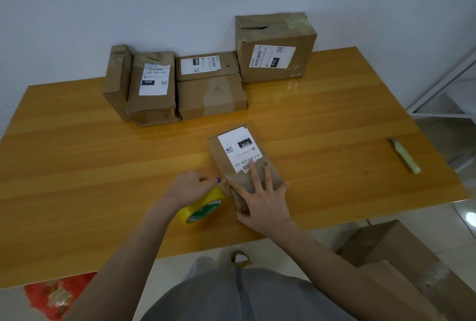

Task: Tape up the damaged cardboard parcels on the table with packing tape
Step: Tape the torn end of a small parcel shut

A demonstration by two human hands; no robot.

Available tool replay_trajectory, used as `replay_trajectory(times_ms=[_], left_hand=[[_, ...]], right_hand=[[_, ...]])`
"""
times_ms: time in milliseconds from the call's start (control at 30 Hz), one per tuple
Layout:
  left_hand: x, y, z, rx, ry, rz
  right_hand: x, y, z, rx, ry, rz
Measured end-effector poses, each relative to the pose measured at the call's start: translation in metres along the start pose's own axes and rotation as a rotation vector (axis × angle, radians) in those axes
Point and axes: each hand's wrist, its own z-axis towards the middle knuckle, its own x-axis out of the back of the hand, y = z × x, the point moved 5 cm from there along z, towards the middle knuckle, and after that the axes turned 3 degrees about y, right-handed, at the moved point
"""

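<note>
One parcel [240,158] looks underway: left hand [189,187] grips the tape roll [203,208], right hand [261,198] presses it flat; five far parcels [211,99] seemingly wait.

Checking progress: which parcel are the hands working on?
The small parcel lying alone in front: right hand presses it, left hand holds a yellow tape roll beside it.

Wooden table [334,120]: parcels [212,96], cutter [405,156]

glossy wood-grain table [334,120], matt creased cardboard parcel [270,174] with a paper label [239,148], shiny yellow tape roll [206,206].
</note>
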Motion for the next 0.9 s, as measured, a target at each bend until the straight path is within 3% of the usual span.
replay_trajectory(times_ms=[167,367,700,900], left_hand=[[0.032,0.013,-0.007,-0.063,-0.003,-0.32],[0.059,0.043,-0.012,-0.206,-0.048,-0.361],[0.066,0.076,0.0,-0.269,0.08,-0.274],[0.069,0.091,0.004,-0.272,0.1,-0.218]], right_hand=[[0.022,0.009,0.004,-0.053,-0.02,0.394],[0.031,0.028,0.002,-0.053,0.009,0.807],[0.031,0.018,0.009,-0.073,0.042,0.799],[0.024,0.021,0.017,-0.093,0.172,0.722]])
